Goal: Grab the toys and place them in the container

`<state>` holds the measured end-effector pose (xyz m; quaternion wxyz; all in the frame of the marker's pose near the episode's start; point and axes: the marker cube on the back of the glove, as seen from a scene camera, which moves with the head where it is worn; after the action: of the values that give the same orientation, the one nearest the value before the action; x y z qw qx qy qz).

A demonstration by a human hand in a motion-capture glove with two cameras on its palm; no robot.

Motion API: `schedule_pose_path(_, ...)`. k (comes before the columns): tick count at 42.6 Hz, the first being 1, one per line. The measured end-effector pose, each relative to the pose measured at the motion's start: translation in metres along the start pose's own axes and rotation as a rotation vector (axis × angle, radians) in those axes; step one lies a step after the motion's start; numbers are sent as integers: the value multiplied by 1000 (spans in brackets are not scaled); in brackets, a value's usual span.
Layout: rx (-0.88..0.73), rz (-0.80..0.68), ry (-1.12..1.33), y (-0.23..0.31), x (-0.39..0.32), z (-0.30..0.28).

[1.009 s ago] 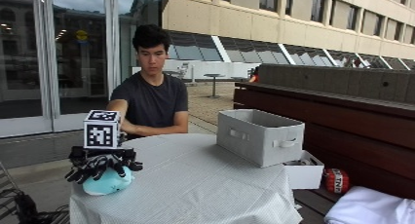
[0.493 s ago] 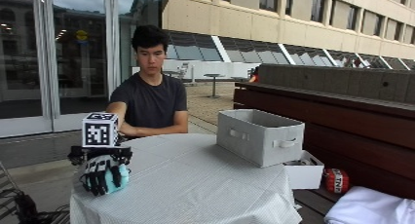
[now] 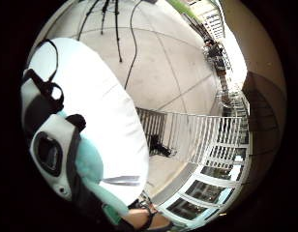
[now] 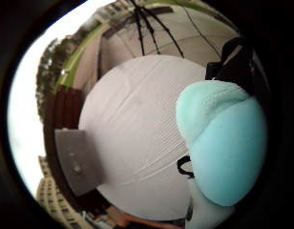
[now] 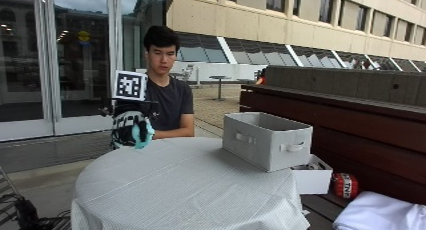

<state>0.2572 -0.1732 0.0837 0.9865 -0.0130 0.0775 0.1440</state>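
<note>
Soft daylight (palm views warped).

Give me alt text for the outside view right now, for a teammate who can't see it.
A seated person's gloved right hand holds a light blue soft toy in the air above the near edge of a round table covered with a white cloth. A grey fabric container with handles stands on the table's far side from the hand, open at the top.

The gloved right hand (image 5: 130,130) holds a toy (image 5: 141,134) above the table's (image 5: 180,190) far edge, well apart from the container (image 5: 266,140) on the table's other side
</note>
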Motion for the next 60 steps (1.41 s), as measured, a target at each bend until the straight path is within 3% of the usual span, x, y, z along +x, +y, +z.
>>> schedule_pose_path(13, 188, -34, -32, 15, -91, -154)
schedule_pose_path(22, 227, -127, -123, 46, -182, -216)
schedule_pose_path(41, 223, -360, -192, 138, -380, -268)
schedule_pose_path(50, 224, -455, -200, 191, -464, -268)
schedule_pose_path(60, 171, -504, -124, 210, -507, -236)
